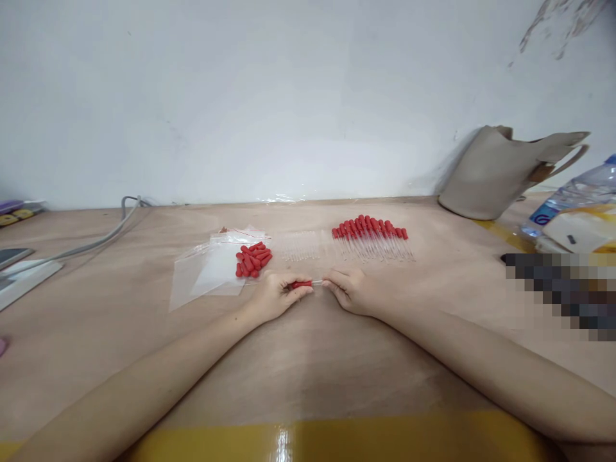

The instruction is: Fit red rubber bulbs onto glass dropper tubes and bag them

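Between thumb and fingers, my left hand (pixel 280 295) pinches a red rubber dropper bulb (pixel 302 283), pointing right. My right hand (pixel 350 290) is closed on a thin clear glass dropper tube (pixel 317 282), whose visible end meets the bulb's mouth. How deep the tube sits in the bulb is hidden. A pile of loose red bulbs (pixel 253 260) lies on clear plastic bags (pixel 212 273) behind my left hand. Straight ahead, several bare clear tubes (pixel 301 246) lie in a row. Droppers with red bulbs fitted (pixel 370 234) are fanned out behind my right hand.
The brown-covered table (pixel 308 359) runs back to a white wall (pixel 289 102). At the back right stand a beige bag (pixel 500 173) and a plastic water bottle (pixel 572 196). A grey cable (pixel 103 240) crosses the left side. Yellow tape (pixel 231 443) lines the front edge.
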The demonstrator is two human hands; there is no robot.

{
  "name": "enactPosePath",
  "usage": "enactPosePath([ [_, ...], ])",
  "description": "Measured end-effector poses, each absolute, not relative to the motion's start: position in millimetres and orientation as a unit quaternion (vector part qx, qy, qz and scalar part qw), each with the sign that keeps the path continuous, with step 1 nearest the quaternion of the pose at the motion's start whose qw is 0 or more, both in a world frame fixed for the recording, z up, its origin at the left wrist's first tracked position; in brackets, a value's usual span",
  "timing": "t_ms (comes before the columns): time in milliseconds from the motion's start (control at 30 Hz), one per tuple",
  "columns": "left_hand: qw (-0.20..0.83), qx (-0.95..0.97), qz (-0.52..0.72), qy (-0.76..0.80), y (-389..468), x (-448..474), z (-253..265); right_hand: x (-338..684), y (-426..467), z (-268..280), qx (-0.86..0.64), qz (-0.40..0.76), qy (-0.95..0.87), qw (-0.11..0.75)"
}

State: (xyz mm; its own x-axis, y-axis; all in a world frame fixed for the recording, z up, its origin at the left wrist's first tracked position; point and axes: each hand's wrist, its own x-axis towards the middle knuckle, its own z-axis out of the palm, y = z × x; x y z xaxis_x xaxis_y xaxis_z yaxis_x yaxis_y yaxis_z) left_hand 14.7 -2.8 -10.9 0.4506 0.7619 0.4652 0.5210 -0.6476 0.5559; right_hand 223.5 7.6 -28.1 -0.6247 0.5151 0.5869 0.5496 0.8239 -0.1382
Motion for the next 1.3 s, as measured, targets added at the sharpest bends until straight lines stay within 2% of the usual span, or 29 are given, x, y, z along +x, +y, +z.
enactPosePath([
  [233,0.156,0.838,0.382,0.357,-1.8,15.2,-10.2,218.5,6.9,-23.4,-0.332,0.023,-0.895,0.298],
  [500,0.141,0.834,0.352,0.401,1.1,14.7,-9.4,225.5,3.3,7.7,-0.398,0.055,-0.892,0.209],
  [633,0.141,0.839,0.337,0.403,3.6,14.6,-13.8,246.7,29.7,24.1,-0.553,0.079,-0.785,0.267],
  [667,0.136,0.843,0.333,0.399,3.6,14.8,-14.2,252.4,39.5,26.0,-0.596,0.073,-0.747,0.286],
  [867,0.13,0.852,0.317,0.397,2.6,15.5,-13.1,265.4,82.9,17.5,-0.75,-0.004,-0.608,0.261],
  [1067,0.124,0.857,0.302,0.4,4.7,14.7,-13.4,257.3,87.1,3.4,-0.766,-0.064,-0.597,0.23],
  [1300,0.074,0.869,0.292,0.393,0.2,14.6,-8.2,258.3,81.6,1.6,-0.76,-0.067,-0.618,0.19],
])
